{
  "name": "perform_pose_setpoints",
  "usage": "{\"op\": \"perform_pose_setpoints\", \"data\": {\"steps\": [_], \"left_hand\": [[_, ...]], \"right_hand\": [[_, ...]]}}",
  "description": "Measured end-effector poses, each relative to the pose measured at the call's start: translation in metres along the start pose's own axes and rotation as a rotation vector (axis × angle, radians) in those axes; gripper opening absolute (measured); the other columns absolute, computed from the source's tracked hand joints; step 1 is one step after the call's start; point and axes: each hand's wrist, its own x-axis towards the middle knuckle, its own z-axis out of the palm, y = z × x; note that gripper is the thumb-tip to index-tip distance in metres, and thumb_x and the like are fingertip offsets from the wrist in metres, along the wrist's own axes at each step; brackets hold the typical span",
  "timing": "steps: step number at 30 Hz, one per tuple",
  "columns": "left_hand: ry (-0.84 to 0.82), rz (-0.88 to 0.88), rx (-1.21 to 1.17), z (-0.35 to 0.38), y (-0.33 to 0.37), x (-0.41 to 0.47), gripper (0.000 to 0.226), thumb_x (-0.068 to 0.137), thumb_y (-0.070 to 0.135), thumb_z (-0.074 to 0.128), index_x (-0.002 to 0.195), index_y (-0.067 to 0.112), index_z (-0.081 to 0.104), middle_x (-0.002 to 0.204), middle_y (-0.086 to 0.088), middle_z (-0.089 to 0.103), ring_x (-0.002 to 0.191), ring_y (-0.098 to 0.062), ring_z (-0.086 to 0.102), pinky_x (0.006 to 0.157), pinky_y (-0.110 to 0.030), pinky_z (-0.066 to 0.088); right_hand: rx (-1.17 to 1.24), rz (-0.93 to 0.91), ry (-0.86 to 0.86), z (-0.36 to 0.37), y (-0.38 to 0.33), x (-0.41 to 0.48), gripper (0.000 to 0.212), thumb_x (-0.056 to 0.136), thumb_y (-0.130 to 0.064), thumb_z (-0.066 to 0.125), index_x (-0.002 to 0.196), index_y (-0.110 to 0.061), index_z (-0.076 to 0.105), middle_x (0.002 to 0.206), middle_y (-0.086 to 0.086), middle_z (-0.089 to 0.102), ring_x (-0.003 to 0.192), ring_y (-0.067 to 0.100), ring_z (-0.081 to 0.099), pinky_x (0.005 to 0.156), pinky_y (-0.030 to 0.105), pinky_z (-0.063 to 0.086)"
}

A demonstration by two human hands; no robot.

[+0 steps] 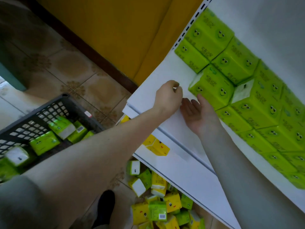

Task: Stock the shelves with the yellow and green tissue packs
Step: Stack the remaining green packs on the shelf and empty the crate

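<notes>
The white shelf (166, 75) carries stacked rows of green tissue packs (257, 103); more lie in the black crate (49, 109) and on the floor. They look light, soft and slick-wrapped, best gripped across the broad faces. The right hand (199, 116) lies open, fingers (187, 104) spread beside the nearest pack; the left hand (168, 96) is curled, holding nothing visible.

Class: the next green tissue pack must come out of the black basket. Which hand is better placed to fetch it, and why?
Left. The left hand is empty, on the black basket side; the right hand touches a shelved green tissue pack.
</notes>
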Motion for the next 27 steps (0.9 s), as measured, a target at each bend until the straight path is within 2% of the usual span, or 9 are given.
{"op": "perform_pose_setpoints", "data": {"steps": [3, 5, 8, 14, 18, 21, 23, 25, 27], "left_hand": [[0.139, 0.000, -0.219, -0.052, -0.015, -0.036, 0.014, 0.095, 0.015, 0.047, 0.097, 0.015, 0.061, 0.087, -0.007, 0.065, 0.094, -0.028, 0.064, 0.083, -0.040, 0.051], [0.248, -0.043, -0.315, -0.091, -0.031, -0.062, 0.017, 0.096, 0.018, 0.048, 0.083, 0.024, 0.057, 0.079, -0.002, 0.065, 0.087, -0.026, 0.066, 0.077, -0.039, 0.052], [0.372, -0.177, -0.367, -0.151, -0.069, -0.101, 0.016, 0.096, 0.019, 0.047, 0.086, 0.021, 0.060, 0.079, -0.001, 0.066, 0.080, -0.019, 0.065, 0.069, -0.033, 0.052], [0.490, -0.459, -0.290, -0.255, -0.168, -0.148, 0.016, 0.096, 0.021, 0.047, 0.101, 0.013, 0.060, 0.090, -0.006, 0.065, 0.079, -0.016, 0.065, 0.068, -0.031, 0.051], [0.536, -0.597, -0.228, -0.299, -0.230, -0.161, 0.017, 0.095, 0.025, 0.048, 0.102, 0.016, 0.060, 0.088, -0.004, 0.066, 0.089, -0.026, 0.066, 0.084, -0.045, 0.054], [0.568, -0.683, -0.236, -0.314, -0.279, -0.156, 0.015, 0.095, 0.025, 0.048, 0.100, 0.016, 0.059, 0.080, 0.000, 0.062, 0.081, -0.021, 0.063, 0.085, -0.043, 0.052], [0.585, -0.723, -0.262, -0.318, -0.313, -0.144, 0.016, 0.095, 0.023, 0.048, 0.102, 0.014, 0.059, 0.077, 0.001, 0.061, 0.079, -0.019, 0.061, 0.082, -0.039, 0.053], [0.588, -0.755, -0.291, -0.319, -0.348, -0.124, 0.020, 0.095, 0.024, 0.047, 0.107, 0.013, 0.059, 0.082, -0.001, 0.063, 0.082, -0.021, 0.061, 0.081, -0.036, 0.051], [0.583, -0.774, -0.272, -0.317, -0.386, -0.095, 0.028, 0.094, 0.026, 0.048, 0.114, 0.010, 0.059, 0.101, -0.010, 0.066, 0.097, -0.028, 0.063, 0.090, -0.041, 0.051]], "right_hand": [[-0.094, 0.002, -0.142, 0.031, 0.032, -0.030, 0.029, 0.096, -0.027, 0.050, 0.114, -0.004, 0.050, 0.101, 0.010, 0.061, 0.093, 0.019, 0.062, 0.083, 0.029, 0.051], [-0.162, 0.025, -0.228, 0.050, 0.060, -0.052, 0.021, 0.095, -0.028, 0.050, 0.097, -0.008, 0.054, 0.094, 0.007, 0.063, 0.085, 0.015, 0.064, 0.076, 0.026, 0.054], [-0.272, 0.109, -0.304, 0.073, 0.115, -0.078, 0.017, 0.094, -0.028, 0.051, 0.094, -0.012, 0.056, 0.091, 0.005, 0.065, 0.082, 0.012, 0.066, 0.068, 0.024, 0.057], [-0.410, 0.328, -0.291, 0.097, 0.243, -0.083, 0.016, 0.093, -0.026, 0.053, 0.088, -0.012, 0.057, 0.088, 0.007, 0.064, 0.066, 0.011, 0.069, 0.057, 0.022, 0.057], [-0.506, 0.447, -0.241, 0.105, 0.313, -0.060, 0.017, 0.094, -0.026, 0.053, 0.093, -0.010, 0.055, 0.090, 0.009, 0.062, 0.078, 0.017, 0.063, 0.052, 0.023, 0.055], [-0.581, 0.490, -0.204, 0.111, 0.353, -0.033, 0.032, 0.095, -0.024, 0.052, 0.120, -0.005, 0.049, 0.096, 0.011, 0.061, 0.083, 0.020, 0.060, 0.065, 0.029, 0.052], [-0.631, 0.491, -0.186, 0.115, 0.379, -0.008, 0.042, 0.096, -0.023, 0.051, 0.130, -0.001, 0.044, 0.112, 0.015, 0.060, 0.088, 0.022, 0.060, 0.072, 0.030, 0.050], [-0.692, 0.480, -0.176, 0.119, 0.404, 0.023, 0.043, 0.096, -0.021, 0.051, 0.131, 0.001, 0.043, 0.126, 0.021, 0.055, 0.100, 0.027, 0.060, 0.077, 0.032, 0.049], [-0.757, 0.453, -0.182, 0.123, 0.430, 0.060, 0.042, 0.096, -0.020, 0.051, 0.131, 0.002, 0.044, 0.130, 0.023, 0.052, 0.114, 0.029, 0.055, 0.084, 0.033, 0.046]]}}
